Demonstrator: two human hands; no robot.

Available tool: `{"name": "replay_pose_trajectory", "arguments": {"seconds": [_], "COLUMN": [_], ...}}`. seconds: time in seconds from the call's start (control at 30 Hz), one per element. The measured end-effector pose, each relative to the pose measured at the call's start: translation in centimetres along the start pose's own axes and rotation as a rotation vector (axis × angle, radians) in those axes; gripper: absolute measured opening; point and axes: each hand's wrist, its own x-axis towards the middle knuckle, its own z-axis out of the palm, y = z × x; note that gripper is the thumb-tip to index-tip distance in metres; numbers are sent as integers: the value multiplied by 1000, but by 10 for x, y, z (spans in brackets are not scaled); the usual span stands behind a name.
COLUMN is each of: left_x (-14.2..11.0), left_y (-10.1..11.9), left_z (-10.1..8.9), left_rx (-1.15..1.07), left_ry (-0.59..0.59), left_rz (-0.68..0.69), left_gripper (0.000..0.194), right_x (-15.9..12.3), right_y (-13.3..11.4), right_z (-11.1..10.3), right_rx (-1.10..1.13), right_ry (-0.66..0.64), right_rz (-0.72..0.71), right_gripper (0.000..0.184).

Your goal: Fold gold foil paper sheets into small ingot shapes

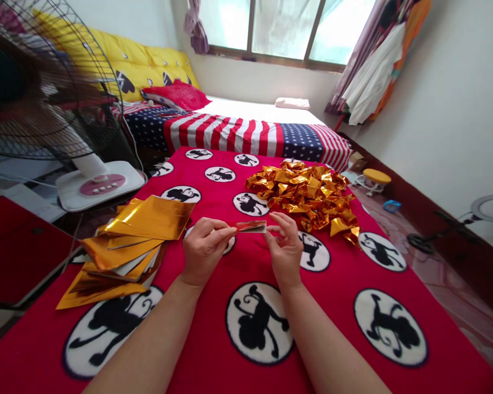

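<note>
A red cloth [207,339] with monkey-print circles spans the lower frame. A fanned stack of gold foil sheets [123,253] lies on it at centre left. A heap of folded foil pieces [308,189] lies at centre right. The left hand [205,249] pinches the left end of a narrow folded strip [250,226] at frame centre; the right hand [285,249] pinches its right end.
</note>
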Motion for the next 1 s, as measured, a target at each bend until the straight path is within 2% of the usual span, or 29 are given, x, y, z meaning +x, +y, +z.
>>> {"name": "replay_pose_trajectory", "arguments": {"seconds": [0.1,0.23,0.5,0.6,0.7,0.77,0.87,0.93,1.0], "left_x": [2,1,-1,-1,-2,-2,-3,-3,-2], "left_y": [1,-1,-5,-4,-4,-4,-3,-1,2], "left_z": [0,2,4,5,4,4,5,6,8], "left_rx": [11,21,2,20,97,149,175,169,138], "left_ry": [-19,-33,-85,-61,-2,33,57,53,53], "left_rz": [39,24,-42,-57,-68,-70,-70,-70,-85], "left_gripper": [12,12,15,17,16,15,15,15,14], "right_x": [0,0,0,0,-1,-1,-3,-5,-6], "right_y": [-2,2,4,1,1,2,2,0,-1], "right_z": [0,1,2,4,6,8,11,13,14], "right_rx": [8,43,68,193,458,550,484,390,329], "right_ry": [-38,-49,-114,-86,-13,5,-79,-146,-159], "right_rz": [-70,-73,50,155,363,488,607,619,584], "right_gripper": [19,18,13,14,21,24,35,35,33]}}
